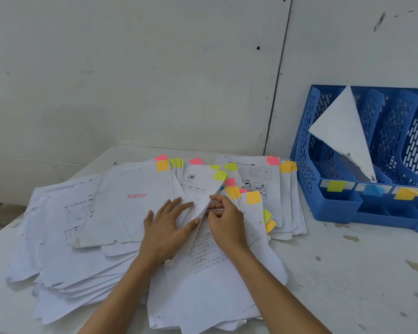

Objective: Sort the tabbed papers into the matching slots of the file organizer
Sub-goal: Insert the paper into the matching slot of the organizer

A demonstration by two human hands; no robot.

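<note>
A wide spread of white tabbed papers [87, 249] covers the table, with pink, orange, green and blue tabs along their far edges. My left hand [165, 231] lies flat with straight fingers on a sheet marked REJECTED [136, 195]. My right hand [223, 219] pinches the lifted edge of a green-tabbed sheet [204, 186] that curls up between both hands. The blue file organizer [372, 165] stands at the right, its slots labelled with a green tab [336, 186], a blue tab [373, 190] and an orange tab [404, 194]. One white sheet [343, 133] leans in its leftmost slot.
A grey-white wall stands close behind the table and the organizer. The white table top [348, 273] at the right front is stained and bare of papers. The table's left edge [0, 235] falls away toward the floor.
</note>
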